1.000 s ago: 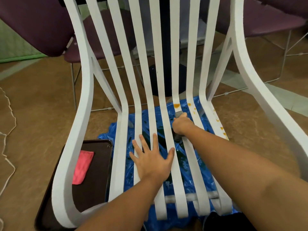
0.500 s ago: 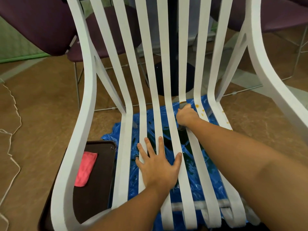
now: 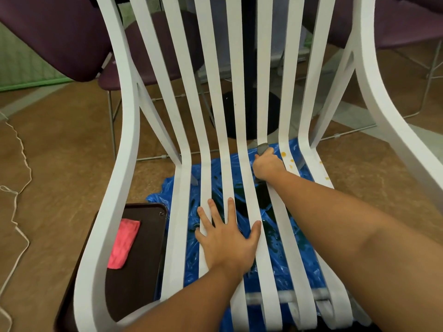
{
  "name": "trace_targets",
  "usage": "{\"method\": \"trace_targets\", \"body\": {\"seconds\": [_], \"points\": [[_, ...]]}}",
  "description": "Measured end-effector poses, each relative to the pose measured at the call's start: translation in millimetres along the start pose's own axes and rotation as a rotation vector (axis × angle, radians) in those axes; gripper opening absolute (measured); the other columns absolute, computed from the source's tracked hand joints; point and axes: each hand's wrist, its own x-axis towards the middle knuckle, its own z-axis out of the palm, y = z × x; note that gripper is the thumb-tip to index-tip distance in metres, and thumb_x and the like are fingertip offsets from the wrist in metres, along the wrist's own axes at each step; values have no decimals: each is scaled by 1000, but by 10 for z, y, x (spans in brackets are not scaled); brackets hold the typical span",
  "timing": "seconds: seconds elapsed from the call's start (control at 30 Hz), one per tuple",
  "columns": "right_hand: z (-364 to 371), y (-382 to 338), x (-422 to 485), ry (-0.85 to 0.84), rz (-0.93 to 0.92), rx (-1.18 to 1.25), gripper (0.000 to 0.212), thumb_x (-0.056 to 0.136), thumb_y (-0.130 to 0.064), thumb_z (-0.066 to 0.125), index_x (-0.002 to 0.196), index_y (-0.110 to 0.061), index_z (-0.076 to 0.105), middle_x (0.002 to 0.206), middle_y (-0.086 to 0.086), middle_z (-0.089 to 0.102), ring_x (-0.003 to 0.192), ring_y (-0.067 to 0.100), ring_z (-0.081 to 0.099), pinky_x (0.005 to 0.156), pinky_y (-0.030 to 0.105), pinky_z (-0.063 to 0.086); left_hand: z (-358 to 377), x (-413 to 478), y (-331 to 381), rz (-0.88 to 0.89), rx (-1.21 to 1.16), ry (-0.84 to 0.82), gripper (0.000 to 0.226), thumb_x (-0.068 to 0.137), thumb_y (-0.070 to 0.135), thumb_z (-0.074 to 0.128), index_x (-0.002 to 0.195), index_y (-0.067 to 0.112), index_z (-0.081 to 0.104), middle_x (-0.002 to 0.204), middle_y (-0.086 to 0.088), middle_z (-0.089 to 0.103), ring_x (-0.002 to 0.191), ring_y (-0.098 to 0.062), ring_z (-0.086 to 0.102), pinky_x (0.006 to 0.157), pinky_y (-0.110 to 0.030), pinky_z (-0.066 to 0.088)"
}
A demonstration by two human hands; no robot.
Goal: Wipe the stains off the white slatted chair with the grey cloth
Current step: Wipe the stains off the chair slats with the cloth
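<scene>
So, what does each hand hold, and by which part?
Right hand grips the grey cloth, bunched in its fist; only a tip shows. Left hand holds nothing.

My right hand [image 3: 267, 165] sits higher on its slat [image 3: 263, 92] than before, at the bend where seat turns into back, just right of the frame's centre. The grey cloth [image 3: 262, 147] peeping past my knuckles now lies over the spot where an orange blot showed; wiped or only covered, I cannot tell. The white slatted chair [image 3: 129, 130] stands a touch further right in the frame.
</scene>
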Motion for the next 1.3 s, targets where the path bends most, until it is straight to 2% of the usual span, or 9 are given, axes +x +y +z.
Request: {"method": "trace_targets", "body": {"seconds": [0.2, 0.43, 0.8, 0.87, 0.97, 1.1, 1.17, 1.23, 1.3], "points": [[14, 141, -262, 22, -24, 2, 42, 106, -39, 37, 134, -8, 32, 126, 19, 58, 115, 37, 58, 80, 40, 41, -19, -10, 6, -2, -9, -1, 89, 86, 86, 13, 159, 40, -6, 168, -9, -15, 152, -38, -20, 118, -63, 10], [75, 376, -674, 30, -40, 0, 36, 106, -39, 37, 124, -8, 36, 121, 18, 59, 110, 36, 60, 77, 41, 43, -31, -14, 8, -3, 0, -11, 89, 85, 86, 11, 159, 40, -6, 168, -9, -14, 152, -39, -18, 117, -63, 14], [121, 746, -1454, 49, -46, -91, 38, 106, -43, 33, 121, -8, 36, 105, 17, 66, 94, 34, 66, 66, 36, 43, -79, -48, 18, -15, -2, -28, 89, 85, 86, 13, 160, 40, -3, 169, -9, -12, 152, -39, -17, 116, -63, 15], [137, 842, -1598, 64, -86, -120, 41, 106, -45, 31, 121, -7, 36, 100, 13, 62, 91, 32, 66, 64, 34, 41, -82, -56, 16, -16, -5, -20, 89, 85, 86, 13, 160, 40, -1, 169, -8, -11, 152, -39, -16, 116, -63, 16], [200, 980, -1752, 118, -181, -149, 47, 106, -46, 26, 123, -4, 40, 80, -4, 44, 73, 24, 60, 56, 30, 37, -83, -62, 14, -16, 1, -9, 89, 85, 86, 13, 160, 39, -1, 169, -9, -10, 152, -40, -14, 116, -63, 17], [226, 1015, -1771, 116, -137, -112, 40, 105, -34, 26, 133, -9, 38, 99, 4, 42, 82, 23, 43, 70, 35, 34, -91, -72, 25, -15, 6, -4, 89, 86, 86, 13, 160, 39, 0, 169, -9, -9, 153, -40, -13, 115, -63, 17], [216, 986, -1787, 151, -103, -6, 41, 106, -39, 23, 126, -9, 40, 91, 1, 42, 78, 20, 44, 68, 35, 36, -96, -72, 27, -14, -4, -4, 89, 86, 86, 14, 160, 39, 0, 169, -9, -9, 153, -40, -13, 115, -63, 16], [205, 966, -1801, 188, -58, 115, 39, 107, -45, 24, 110, -10, 41, 80, 0, 46, 69, 20, 50, 61, 34, 41, -91, -71, 22, -13, -10, -1, 89, 85, 86, 14, 160, 39, 1, 169, -9, -8, 153, -40, -13, 116, -63, 16], [200, 954, -1795, 211, -14, 147, 36, 107, -43, 26, 100, -11, 40, 77, 2, 50, 64, 19, 50, 56, 32, 40, -85, -70, 19, -12, -12, -1, 90, 85, 86, 14, 160, 39, 1, 169, -9, -9, 153, -40, -14, 116, -64, 16]]}}
